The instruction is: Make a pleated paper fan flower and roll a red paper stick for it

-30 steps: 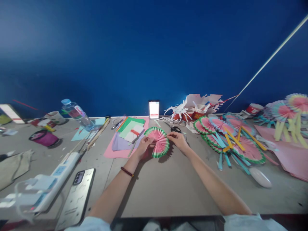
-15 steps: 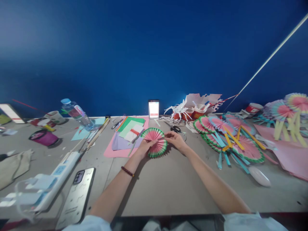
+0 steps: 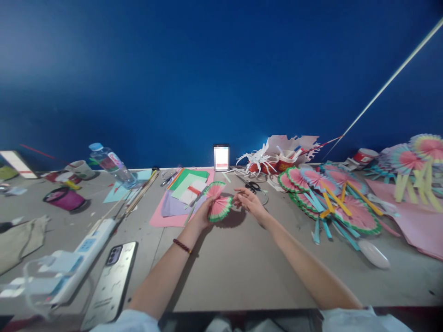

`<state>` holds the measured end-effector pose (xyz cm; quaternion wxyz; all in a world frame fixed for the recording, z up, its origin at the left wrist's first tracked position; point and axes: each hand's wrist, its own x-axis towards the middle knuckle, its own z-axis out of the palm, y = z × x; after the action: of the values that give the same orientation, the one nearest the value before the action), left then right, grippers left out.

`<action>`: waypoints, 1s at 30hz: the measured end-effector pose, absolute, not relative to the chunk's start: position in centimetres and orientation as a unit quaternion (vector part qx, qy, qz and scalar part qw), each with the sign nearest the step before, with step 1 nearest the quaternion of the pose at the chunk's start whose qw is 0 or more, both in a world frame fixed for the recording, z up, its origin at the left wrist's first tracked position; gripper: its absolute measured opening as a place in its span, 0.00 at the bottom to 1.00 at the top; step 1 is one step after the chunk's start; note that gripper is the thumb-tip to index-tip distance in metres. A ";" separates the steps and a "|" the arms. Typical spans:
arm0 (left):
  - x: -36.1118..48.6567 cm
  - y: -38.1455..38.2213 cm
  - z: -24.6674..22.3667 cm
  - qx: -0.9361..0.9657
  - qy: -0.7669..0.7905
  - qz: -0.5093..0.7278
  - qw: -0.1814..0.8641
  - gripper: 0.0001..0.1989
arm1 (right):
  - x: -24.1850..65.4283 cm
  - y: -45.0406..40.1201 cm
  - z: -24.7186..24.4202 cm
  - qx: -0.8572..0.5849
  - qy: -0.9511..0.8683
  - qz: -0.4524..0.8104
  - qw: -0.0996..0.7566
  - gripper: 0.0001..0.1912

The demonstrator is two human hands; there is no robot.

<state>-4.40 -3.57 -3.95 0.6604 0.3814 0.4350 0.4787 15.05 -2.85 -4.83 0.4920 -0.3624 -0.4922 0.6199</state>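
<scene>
A pleated paper fan [image 3: 220, 208], pink with a green edge, is in my left hand [image 3: 204, 213], whose fingers grip it near the left side. The fan is partly spread, with a gap at its upper right. Just right of it, my right hand [image 3: 249, 203] is apart from the paper, fingers loosely spread and holding nothing. Behind my left hand lie stacked coloured sheets [image 3: 169, 206] with a white packet [image 3: 192, 192] on top. Black scissors [image 3: 253, 186] rest beyond my right hand.
Several finished paper fans [image 3: 356, 214] and a white spoon-like object [image 3: 373, 253] lie on the right. On the left are a bottle [image 3: 114, 163], a purple cup [image 3: 64, 198], a power strip [image 3: 85, 258] and a phone [image 3: 111, 281]. A lit phone [image 3: 221, 157] stands at the wall.
The round fan has opened at its upper right and now shows a gap. My right hand has let go of its edge and moved slightly away.
</scene>
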 end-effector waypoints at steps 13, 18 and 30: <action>-2.8 -5.5 -4.1 0.324 0.304 0.312 0.840 0.21 | 14.3 -3.6 -4.2 -0.373 -0.526 0.602 0.471 0.20; -2.2 -6.0 -3.6 0.308 0.316 0.379 0.814 0.15 | 14.5 -3.8 -4.0 -0.419 -0.513 0.574 0.482 0.21; -2.2 -4.4 -5.4 0.329 0.408 0.518 0.676 0.21 | 15.4 -2.0 -5.8 -0.453 -0.470 0.532 0.540 0.24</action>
<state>-2.18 -4.39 -5.39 0.6761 0.3287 0.4077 0.5184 15.40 -1.97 -5.82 0.5399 -0.4525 -0.4697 0.5321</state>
